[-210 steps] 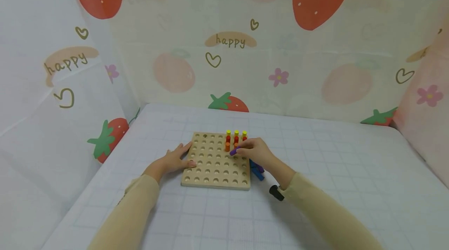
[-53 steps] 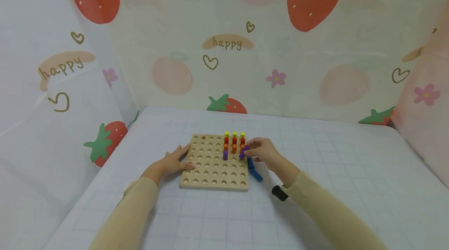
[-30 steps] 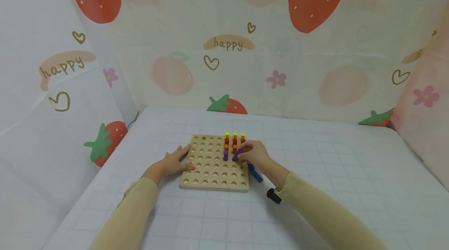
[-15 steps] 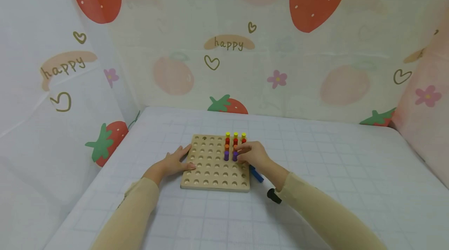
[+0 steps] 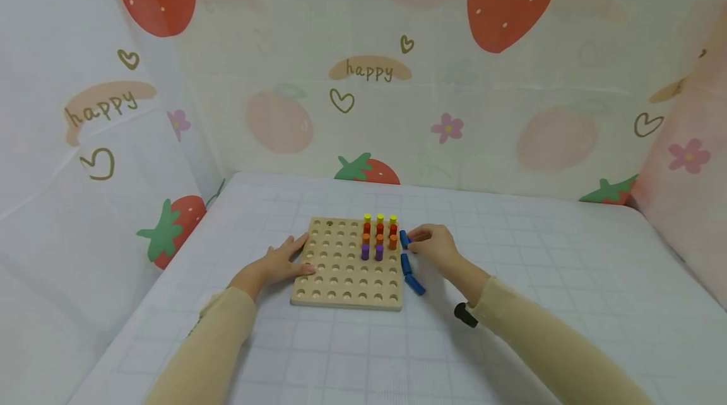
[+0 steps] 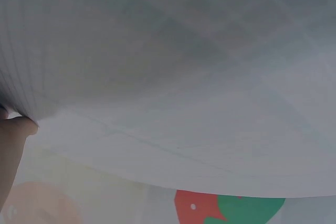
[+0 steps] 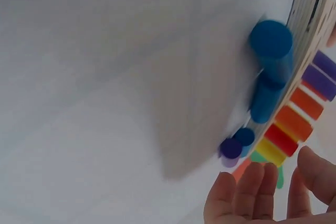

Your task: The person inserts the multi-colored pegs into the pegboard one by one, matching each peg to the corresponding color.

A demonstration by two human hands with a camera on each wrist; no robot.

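A wooden pegboard (image 5: 335,275) lies on the table, with rows of yellow (image 5: 380,219), red (image 5: 380,229), orange (image 5: 379,240) and purple pegs (image 5: 379,253) upright at its far right. Two purple pegs stand in their row. My left hand (image 5: 279,264) rests on the board's left edge, fingers extended and thumb on top. To the right of the board, my right hand (image 5: 436,246) has its fingertips beside a purple peg (image 7: 231,149). In the right wrist view, thumb and fingers stand apart with nothing between them. Blue pegs (image 5: 406,264) lie along the board's right side.
The table (image 5: 539,279) has a white cloth with a faint grid. Behind it hangs a fabric backdrop (image 5: 483,96) printed with strawberries, hearts and flowers. A black device (image 5: 466,315) sits at the right sleeve cuff.
The right hand has set a second purple peg upright beside the first, let go, and moved right, off the board to the loose pegs. The left hand has stayed in place.
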